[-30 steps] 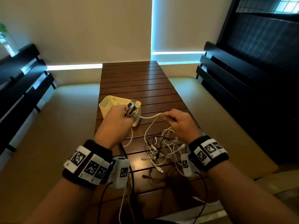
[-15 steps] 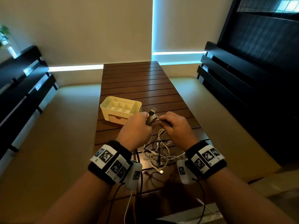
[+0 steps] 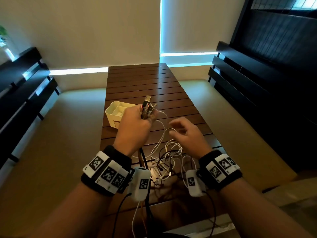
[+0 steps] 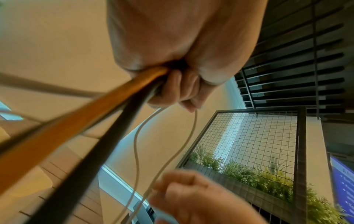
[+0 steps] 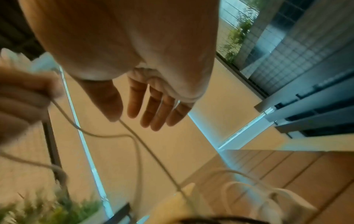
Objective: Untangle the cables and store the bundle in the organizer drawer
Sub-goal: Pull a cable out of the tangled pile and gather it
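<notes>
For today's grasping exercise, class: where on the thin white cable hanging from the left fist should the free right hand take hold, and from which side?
Pinch the thin white cable on its free curved stretch just below the left hand, coming from the right, where the open right hand hovers. That span hangs clear above the tangled heap of cables on the dark slatted wooden table.

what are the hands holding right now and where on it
The left hand grips a bunch of cables just below their plugs, which stick up from the fist. The right hand is open, holding nothing.
</notes>
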`<action>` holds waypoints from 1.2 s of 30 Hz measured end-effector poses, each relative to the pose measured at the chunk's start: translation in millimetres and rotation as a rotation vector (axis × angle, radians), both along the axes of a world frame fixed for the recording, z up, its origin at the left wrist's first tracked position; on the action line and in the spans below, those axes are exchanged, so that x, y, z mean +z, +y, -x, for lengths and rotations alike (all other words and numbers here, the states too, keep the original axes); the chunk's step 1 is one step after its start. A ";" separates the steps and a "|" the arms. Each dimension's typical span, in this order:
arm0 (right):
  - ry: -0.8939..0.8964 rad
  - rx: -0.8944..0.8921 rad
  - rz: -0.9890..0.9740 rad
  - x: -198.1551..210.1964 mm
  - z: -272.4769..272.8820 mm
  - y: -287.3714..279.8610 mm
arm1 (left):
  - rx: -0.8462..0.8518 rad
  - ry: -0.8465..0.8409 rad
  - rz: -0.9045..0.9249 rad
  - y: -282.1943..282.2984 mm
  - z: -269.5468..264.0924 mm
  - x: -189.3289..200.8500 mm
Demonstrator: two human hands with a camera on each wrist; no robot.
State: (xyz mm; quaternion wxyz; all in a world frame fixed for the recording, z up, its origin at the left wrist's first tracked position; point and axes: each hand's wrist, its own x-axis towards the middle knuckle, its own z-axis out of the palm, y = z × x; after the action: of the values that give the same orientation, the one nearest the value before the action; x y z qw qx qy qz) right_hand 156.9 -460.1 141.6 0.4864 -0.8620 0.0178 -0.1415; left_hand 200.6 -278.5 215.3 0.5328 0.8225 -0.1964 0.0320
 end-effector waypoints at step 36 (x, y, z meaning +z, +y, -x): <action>0.055 -0.041 0.268 -51.7 -13.5 -4.6 | 0.099 -0.005 -0.072 8.3 -12.6 1.5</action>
State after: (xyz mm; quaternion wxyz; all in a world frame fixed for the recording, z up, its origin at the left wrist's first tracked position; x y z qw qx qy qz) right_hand 170.4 -464.8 89.9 0.3634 -0.9222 0.0296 -0.1291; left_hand 213.1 -270.2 216.8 0.5003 0.8497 -0.1580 0.0535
